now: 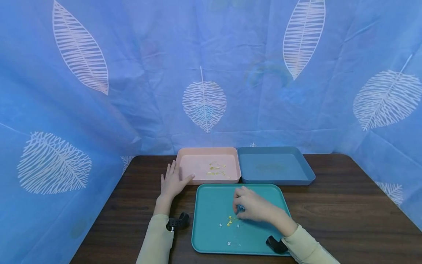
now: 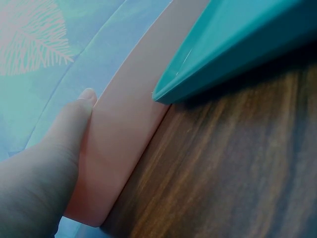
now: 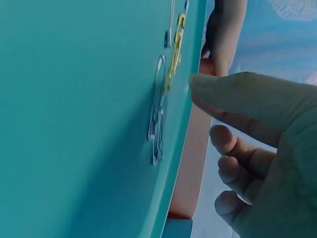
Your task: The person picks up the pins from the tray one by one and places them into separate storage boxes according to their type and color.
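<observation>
My left hand [image 1: 172,183] rests at the near left corner of the pink tray [image 1: 184,156], its fingers extended along the left side. In the left wrist view its thumb [image 2: 81,111] touches the tray's rim. Over the teal tray [image 1: 207,198] is my right hand [image 1: 254,206], with loosely curled fingers. In the right wrist view, thumb and index finger come close together beside silver safety pins [image 3: 156,131]; no pin shows between them. Gold safety pins [image 1: 230,221] lie to the left of that hand. Another silver safety pin [image 1: 229,243] is near the tray's front.
Several gold safety pins [image 1: 215,168] lie in the pink tray. A blue tray [image 1: 273,165] stands against its right side, behind the teal tray. All three trays are on a dark wooden table [image 1: 333,216], with a blue leaf-patterned cloth [image 1: 158,73] behind.
</observation>
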Tool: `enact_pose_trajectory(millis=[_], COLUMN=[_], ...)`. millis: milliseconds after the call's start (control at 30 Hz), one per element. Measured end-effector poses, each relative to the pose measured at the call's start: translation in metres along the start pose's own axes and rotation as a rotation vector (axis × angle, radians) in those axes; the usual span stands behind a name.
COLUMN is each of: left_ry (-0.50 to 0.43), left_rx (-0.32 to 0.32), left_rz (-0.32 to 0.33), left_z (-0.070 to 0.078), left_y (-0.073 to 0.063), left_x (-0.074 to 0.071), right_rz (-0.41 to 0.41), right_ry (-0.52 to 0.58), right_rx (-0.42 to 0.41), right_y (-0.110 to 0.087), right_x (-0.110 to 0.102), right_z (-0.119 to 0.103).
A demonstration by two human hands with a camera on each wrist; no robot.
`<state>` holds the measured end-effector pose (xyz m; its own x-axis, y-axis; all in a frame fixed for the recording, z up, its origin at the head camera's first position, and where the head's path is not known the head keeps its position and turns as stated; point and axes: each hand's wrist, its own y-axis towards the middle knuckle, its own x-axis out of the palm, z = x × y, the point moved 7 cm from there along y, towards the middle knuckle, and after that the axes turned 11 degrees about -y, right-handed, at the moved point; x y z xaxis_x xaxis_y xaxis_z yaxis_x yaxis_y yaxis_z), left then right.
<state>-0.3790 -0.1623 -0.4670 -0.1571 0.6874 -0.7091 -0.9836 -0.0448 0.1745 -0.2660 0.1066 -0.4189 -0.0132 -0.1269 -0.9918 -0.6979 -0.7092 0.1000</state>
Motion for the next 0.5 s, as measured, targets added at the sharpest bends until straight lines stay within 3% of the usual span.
enact_pose_trajectory(millis=[500], left_ry=[0.006], left_rx=[-0.006], left_rz=[-0.006], left_z=[-0.0020], left_y=[0.0015], left_x=[0.0011], right_rz=[-0.086], right_ry=[-0.023], right_rx=[0.017], right_y=[0.0014], right_x=[0.0111], right_z=[-0.0032])
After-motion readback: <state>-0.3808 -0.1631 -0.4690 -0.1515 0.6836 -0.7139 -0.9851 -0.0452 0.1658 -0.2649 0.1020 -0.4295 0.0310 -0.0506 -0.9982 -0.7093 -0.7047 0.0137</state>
